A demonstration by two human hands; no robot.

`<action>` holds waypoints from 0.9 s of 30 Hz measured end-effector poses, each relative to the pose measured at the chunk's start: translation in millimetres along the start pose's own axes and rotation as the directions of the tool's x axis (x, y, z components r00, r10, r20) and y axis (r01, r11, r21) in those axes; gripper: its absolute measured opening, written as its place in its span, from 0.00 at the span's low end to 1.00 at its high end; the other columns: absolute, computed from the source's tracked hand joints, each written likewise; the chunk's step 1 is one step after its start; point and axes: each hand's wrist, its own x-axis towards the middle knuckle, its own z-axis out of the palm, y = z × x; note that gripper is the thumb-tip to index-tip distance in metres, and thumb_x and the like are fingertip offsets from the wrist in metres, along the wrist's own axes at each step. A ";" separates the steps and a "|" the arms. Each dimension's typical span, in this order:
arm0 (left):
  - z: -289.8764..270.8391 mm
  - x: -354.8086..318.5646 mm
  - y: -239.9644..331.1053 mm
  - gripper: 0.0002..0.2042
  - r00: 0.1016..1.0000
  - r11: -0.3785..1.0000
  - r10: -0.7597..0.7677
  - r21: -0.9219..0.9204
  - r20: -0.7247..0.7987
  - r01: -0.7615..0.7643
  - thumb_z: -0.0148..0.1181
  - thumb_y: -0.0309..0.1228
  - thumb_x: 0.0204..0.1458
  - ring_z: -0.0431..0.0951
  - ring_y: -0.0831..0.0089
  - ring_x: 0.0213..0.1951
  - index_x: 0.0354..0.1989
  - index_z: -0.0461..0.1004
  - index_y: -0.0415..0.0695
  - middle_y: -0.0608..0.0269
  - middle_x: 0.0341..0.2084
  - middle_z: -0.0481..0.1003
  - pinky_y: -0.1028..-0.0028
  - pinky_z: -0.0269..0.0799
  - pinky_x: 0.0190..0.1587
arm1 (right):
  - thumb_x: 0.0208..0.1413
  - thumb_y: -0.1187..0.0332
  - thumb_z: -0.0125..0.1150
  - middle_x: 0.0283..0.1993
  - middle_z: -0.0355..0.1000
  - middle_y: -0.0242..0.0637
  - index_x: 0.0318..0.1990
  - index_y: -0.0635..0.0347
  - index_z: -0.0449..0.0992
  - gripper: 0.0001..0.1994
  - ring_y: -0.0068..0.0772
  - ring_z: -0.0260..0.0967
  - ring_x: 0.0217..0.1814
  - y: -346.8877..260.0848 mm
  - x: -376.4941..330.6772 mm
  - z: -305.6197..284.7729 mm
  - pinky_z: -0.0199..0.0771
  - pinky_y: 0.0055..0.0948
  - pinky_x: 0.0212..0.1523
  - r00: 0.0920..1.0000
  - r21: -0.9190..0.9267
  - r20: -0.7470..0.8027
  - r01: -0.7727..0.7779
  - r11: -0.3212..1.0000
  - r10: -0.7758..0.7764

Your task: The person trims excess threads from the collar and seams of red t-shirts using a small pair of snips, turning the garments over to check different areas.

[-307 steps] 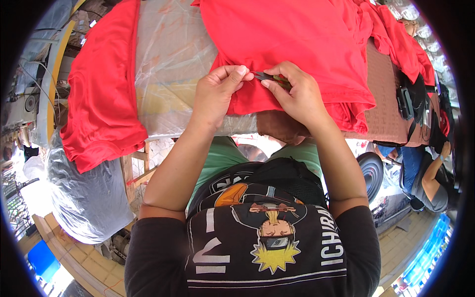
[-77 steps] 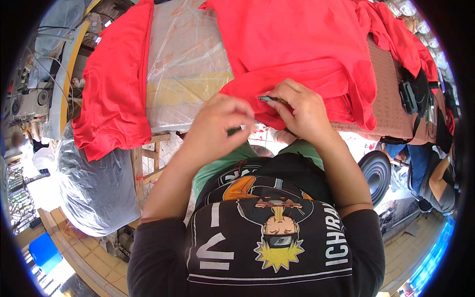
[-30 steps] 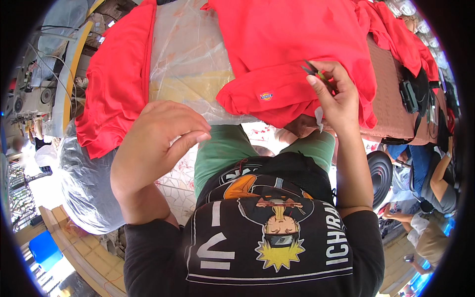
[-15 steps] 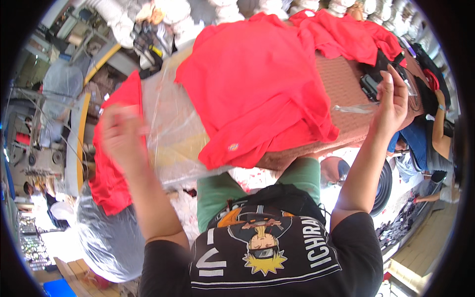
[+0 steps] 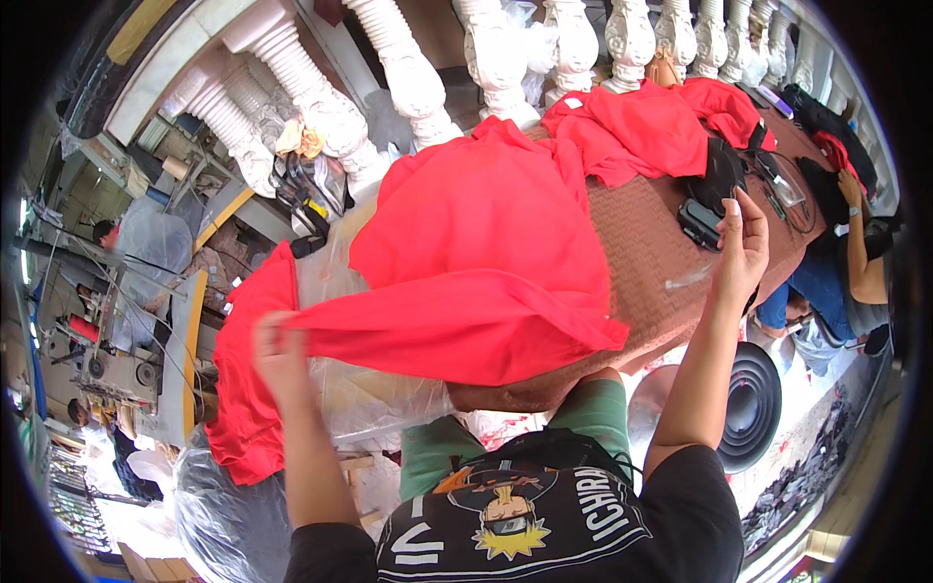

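Observation:
A red garment [image 5: 476,219] lies spread over the table in front of me. One long part of it, like a sleeve, is drawn out to the left along the garment's near side. My left hand [image 5: 280,352], partly blurred, is closed on the end of that red part. Above the right part of the table, my right hand [image 5: 742,248] is raised apart from the garment. Its thumb and fingertips are pinched together; anything between them is too small to make out. Just left of it is a black device [image 5: 702,223] on the table.
A brown textured cover [image 5: 641,233] and clear plastic [image 5: 340,389] lie over the table. More red cloth hangs at the left [image 5: 243,379] and lies at the back right [image 5: 641,126]. White balusters [image 5: 486,58] line the far side. Another person's arm [image 5: 863,243] shows at right.
My left hand has taken hold of the red garment's end, now stretched leftward across its near side. My right hand stays raised and pinched. The view has tilted up, showing more balusters.

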 end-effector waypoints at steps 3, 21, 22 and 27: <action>-74.5 50.5 -26.3 0.08 0.880 0.909 -0.151 -0.412 -0.451 -0.055 0.51 0.23 0.57 0.76 0.70 0.42 0.44 0.70 0.40 0.56 0.40 0.74 0.70 0.74 0.47 | 0.58 0.68 0.61 0.38 0.73 0.28 0.49 0.63 0.74 0.13 0.10 0.62 0.30 10.7 2.7 -4.1 0.57 0.10 0.29 0.998 0.050 0.000 -0.070 0.996 0.070; 76.8 -111.0 -48.6 0.36 0.857 0.856 -0.202 0.511 0.474 -0.080 0.71 0.40 0.40 0.65 0.52 0.55 0.58 0.65 0.36 0.50 0.55 0.65 0.59 0.60 0.57 | 0.52 0.59 0.65 0.46 0.76 0.45 0.46 0.62 0.78 0.18 0.35 0.73 0.50 145.3 -7.1 193.6 0.68 0.31 0.53 0.641 -0.404 0.684 -0.065 0.913 0.348; 76.4 -112.0 -47.3 0.37 0.848 0.847 -0.210 0.523 0.486 -0.090 0.72 0.41 0.38 0.65 0.52 0.54 0.58 0.65 0.36 0.50 0.55 0.65 0.59 0.60 0.57 | 0.50 0.57 0.66 0.47 0.75 0.46 0.47 0.62 0.77 0.21 0.37 0.73 0.50 149.6 -6.3 206.0 0.68 0.32 0.53 0.626 -0.428 0.701 -0.014 0.904 0.341; 73.5 -111.5 -28.5 0.33 0.813 0.799 -0.179 0.564 0.554 -0.208 0.69 0.43 0.40 0.69 0.53 0.50 0.55 0.69 0.40 0.53 0.49 0.69 0.60 0.65 0.52 | 0.45 0.53 0.69 0.50 0.74 0.47 0.52 0.62 0.74 0.29 0.42 0.72 0.53 159.9 -14.0 253.6 0.69 0.36 0.53 0.462 -0.576 0.758 0.144 0.805 0.460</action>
